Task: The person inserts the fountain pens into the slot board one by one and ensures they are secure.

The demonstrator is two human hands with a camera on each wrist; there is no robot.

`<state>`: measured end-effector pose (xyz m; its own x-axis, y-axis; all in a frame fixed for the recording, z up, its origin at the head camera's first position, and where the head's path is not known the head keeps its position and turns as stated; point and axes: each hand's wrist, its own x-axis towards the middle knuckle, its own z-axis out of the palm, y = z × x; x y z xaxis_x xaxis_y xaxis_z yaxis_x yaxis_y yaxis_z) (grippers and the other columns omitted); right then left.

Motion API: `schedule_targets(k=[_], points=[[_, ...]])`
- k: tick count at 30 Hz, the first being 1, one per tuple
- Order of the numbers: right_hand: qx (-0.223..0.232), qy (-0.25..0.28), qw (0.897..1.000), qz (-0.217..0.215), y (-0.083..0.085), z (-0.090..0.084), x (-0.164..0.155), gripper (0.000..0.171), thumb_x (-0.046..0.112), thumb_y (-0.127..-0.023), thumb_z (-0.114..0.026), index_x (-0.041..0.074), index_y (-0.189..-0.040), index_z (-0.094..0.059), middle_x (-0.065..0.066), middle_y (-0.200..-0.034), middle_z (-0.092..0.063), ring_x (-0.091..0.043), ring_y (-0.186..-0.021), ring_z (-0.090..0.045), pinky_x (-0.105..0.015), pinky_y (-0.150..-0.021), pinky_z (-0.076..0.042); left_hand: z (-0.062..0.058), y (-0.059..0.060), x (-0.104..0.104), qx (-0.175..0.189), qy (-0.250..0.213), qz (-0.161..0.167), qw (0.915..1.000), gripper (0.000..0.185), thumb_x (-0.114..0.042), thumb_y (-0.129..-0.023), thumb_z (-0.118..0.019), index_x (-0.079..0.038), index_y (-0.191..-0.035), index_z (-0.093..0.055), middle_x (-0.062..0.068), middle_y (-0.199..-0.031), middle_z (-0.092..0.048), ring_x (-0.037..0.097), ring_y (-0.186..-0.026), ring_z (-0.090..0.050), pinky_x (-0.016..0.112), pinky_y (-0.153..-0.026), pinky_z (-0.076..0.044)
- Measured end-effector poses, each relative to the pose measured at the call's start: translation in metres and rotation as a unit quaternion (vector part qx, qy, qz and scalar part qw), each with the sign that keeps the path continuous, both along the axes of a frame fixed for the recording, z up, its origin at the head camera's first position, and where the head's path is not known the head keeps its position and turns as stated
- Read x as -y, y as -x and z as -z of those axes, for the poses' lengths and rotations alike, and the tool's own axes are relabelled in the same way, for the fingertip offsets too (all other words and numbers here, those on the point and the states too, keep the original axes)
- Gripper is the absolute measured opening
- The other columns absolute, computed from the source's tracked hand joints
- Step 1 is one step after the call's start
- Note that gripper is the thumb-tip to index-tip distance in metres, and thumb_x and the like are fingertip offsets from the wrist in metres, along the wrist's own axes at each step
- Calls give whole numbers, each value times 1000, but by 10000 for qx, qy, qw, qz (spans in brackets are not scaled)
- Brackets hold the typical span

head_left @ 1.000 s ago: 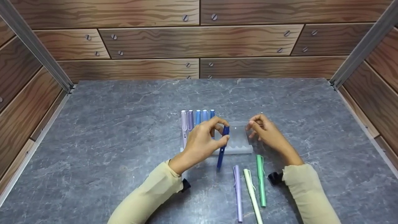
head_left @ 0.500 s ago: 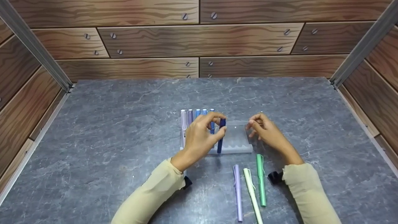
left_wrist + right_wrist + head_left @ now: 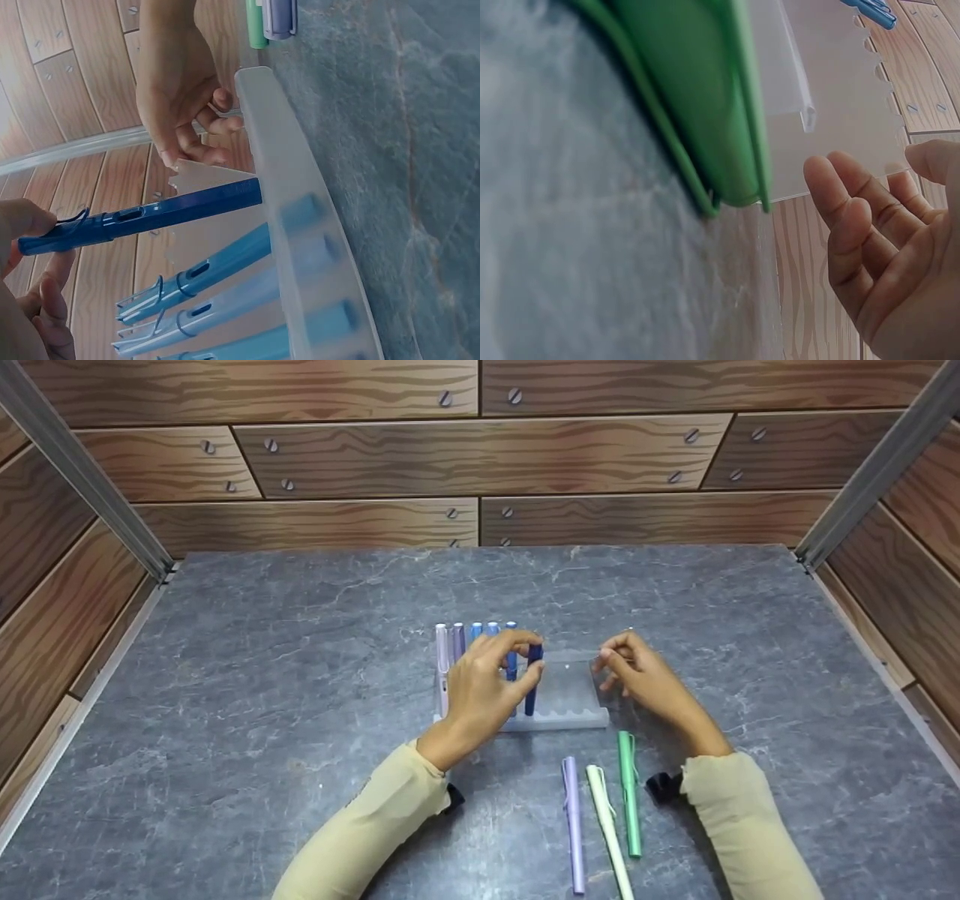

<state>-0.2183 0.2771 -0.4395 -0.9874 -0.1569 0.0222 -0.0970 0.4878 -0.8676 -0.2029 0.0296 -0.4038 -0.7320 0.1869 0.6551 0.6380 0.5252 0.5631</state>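
Note:
My left hand point(image 3: 484, 682) pinches a dark blue pen point(image 3: 172, 210) near its capped, clipped end. The pen's other end meets the front ledge of a clear pen rack point(image 3: 566, 722), right of the pens standing there. A pale lilac pen point(image 3: 441, 649), a purple pen point(image 3: 459, 641) and several blue pens lean in the rack's left part, some partly behind my left hand. With thumb and index finger, my right hand point(image 3: 645, 679) holds the upper right corner of the rack's back plate point(image 3: 840, 105); its other fingers are loosely bent.
In front of the rack lie a light purple pen point(image 3: 574, 825), a pale green pen point(image 3: 609, 829) and a green pen point(image 3: 630, 795). The green pen looms close in the right wrist view. Wood-patterned walls point(image 3: 480, 457) border the grey marbled table point(image 3: 262, 660).
My left hand has moved the dark blue pen back and slightly left, from in front of the rack to its ledge. My right hand stays at the rack's corner.

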Motion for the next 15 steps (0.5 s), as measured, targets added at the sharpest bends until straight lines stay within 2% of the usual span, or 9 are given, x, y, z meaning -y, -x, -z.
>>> schedule_targets(k=[5,15], points=[[13,-34,10000,-12,0,-1,0,31,29,-103,-43,0,-115,-45,-19,-104,-65,-13,-72,-66,-27,-57,-47,2,2,0,60,55,-10,10000,22,-16,-79,-77,-19,-99,-69,-3,-86,-74,12,-69,-60,19,-57,-44],[-2,-82,10000,-35,1,2,-2,28,28,-104,-42,2,-114,-45,-16,-103,-65,-15,-72,-66,-29,-58,-49,6,3,0,429,198,41,9989,22,-19,-79,-77,-20,-99,-68,-3,-86,-74,17,-71,-63,20,-56,-44]])
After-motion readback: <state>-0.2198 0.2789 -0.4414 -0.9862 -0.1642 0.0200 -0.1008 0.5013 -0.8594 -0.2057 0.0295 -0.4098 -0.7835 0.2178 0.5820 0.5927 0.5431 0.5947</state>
